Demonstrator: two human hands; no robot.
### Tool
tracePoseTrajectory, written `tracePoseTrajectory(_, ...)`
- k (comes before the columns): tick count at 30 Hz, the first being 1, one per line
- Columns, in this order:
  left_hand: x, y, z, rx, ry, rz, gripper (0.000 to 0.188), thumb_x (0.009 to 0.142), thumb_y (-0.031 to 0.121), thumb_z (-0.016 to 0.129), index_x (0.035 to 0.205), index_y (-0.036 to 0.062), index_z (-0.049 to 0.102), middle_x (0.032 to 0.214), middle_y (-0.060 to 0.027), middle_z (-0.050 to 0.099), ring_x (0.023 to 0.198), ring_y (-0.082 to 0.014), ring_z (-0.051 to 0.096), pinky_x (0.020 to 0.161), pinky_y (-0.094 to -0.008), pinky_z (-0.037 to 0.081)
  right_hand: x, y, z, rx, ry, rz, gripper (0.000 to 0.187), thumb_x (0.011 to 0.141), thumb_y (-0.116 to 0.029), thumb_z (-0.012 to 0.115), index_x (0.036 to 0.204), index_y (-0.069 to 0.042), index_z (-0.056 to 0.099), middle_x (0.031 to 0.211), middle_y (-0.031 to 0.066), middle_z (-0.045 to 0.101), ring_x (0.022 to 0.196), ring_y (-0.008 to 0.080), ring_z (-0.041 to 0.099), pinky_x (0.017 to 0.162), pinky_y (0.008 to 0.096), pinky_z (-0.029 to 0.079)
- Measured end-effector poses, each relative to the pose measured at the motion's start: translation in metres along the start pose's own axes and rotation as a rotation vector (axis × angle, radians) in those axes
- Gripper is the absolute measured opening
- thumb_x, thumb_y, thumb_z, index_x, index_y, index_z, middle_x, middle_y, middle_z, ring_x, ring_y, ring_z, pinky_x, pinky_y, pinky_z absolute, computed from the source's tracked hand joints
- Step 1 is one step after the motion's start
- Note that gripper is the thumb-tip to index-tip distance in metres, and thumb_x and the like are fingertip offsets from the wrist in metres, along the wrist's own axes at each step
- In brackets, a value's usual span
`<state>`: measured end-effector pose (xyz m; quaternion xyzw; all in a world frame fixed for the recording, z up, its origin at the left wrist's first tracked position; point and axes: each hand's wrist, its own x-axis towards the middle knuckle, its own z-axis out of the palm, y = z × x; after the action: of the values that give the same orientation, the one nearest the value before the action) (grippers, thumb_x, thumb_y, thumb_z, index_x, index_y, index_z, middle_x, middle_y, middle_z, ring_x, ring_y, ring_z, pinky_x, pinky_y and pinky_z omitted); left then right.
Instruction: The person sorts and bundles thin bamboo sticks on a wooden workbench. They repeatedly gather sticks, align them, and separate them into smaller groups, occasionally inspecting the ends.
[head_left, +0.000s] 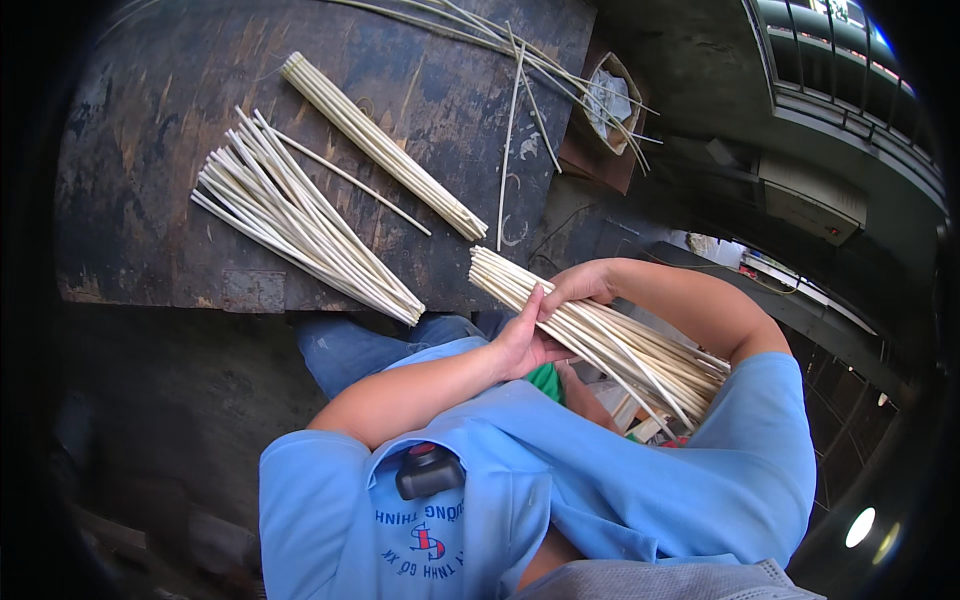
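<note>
Held in front of the shirt (620, 480), the bundle (635, 343) seems light, stiff and apt to splay, best taken mid-length, left hand (524, 338) and right hand (580, 285) wrapping it nearer the table (140, 200)

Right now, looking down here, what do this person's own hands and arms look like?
The left hand and right hand are ungloved human hands. Both forearms are bare, below short light-blue sleeves. No watch, cable or marking shows on either arm.
</note>
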<state>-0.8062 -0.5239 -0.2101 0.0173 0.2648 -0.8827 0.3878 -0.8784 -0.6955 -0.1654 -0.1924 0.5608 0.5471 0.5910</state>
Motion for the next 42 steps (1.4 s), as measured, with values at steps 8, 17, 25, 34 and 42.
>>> tracePoseTrajectory(8, -0.007, 0.042, -0.071, -0.01, 0.241, 0.224, 0.082, 0.101, 0.072, 0.03, 0.148, 0.005, 0.038, 0.143, -0.0177, 0.052, 0.13, -0.0319, 0.056, 0.105, -0.0555, 0.049, 0.044, -0.048, 0.014, 0.024, -0.026, 0.128, 0.064, 0.081, -0.054, 0.082, 0.123, -0.008, 0.066, 0.119, 0.0125, 0.07, 0.105, 0.0226, 0.068, 0.093, 0.0406, 0.055)
tracePoseTrajectory(17, -0.009, 0.013, -0.044, -0.113, 0.249, 0.237, 0.072, 0.101, 0.065, 0.044, 0.142, 0.0056, 0.044, 0.133, -0.015, 0.059, 0.121, -0.0293, 0.061, 0.1, -0.0517, 0.053, -0.015, -0.035, 0.05, -0.053, 0.207, 0.24, 0.078, 0.073, -0.041, 0.086, 0.138, -0.008, 0.058, 0.13, 0.0136, 0.066, 0.129, 0.0245, 0.055, 0.113, 0.0417, 0.039)
tracePoseTrajectory(25, 0.0, 0.045, -0.076, -0.1, 0.309, 0.294, 0.075, 0.102, 0.066, 0.037, 0.143, 0.0038, 0.044, 0.137, -0.0169, 0.058, 0.125, -0.0307, 0.06, 0.104, -0.0519, 0.051, 0.019, -0.052, 0.029, -0.048, 0.077, 0.195, 0.067, 0.077, -0.046, 0.086, 0.126, -0.006, 0.064, 0.121, 0.0125, 0.069, 0.106, 0.0229, 0.066, 0.095, 0.0413, 0.052)
tracePoseTrajectory(34, -0.002, 0.004, -0.017, -0.008, 0.428, 0.697, 0.059, 0.102, 0.035, 0.063, 0.145, 0.0061, 0.034, 0.135, -0.0115, 0.054, 0.125, -0.0239, 0.056, 0.105, -0.0387, 0.05, -0.011, 0.002, 0.046, -0.336, 0.238, -0.356, 0.081, 0.072, -0.027, 0.089, 0.135, -0.005, 0.044, 0.12, 0.0121, 0.06, 0.116, 0.021, 0.059, 0.101, 0.0383, 0.049)
tracePoseTrajectory(42, -0.026, 0.014, 0.042, 0.686, 0.436, 0.862, 0.049, 0.098, 0.018, 0.069, 0.137, 0.0028, 0.043, 0.126, -0.0109, 0.058, 0.116, -0.0198, 0.059, 0.102, -0.0341, 0.048, 0.021, 0.072, 0.065, -0.03, 0.42, -1.16, 0.109, 0.065, -0.027, 0.096, 0.152, -0.005, 0.034, 0.138, 0.0141, 0.055, 0.128, 0.0221, 0.052, 0.108, 0.0357, 0.043)
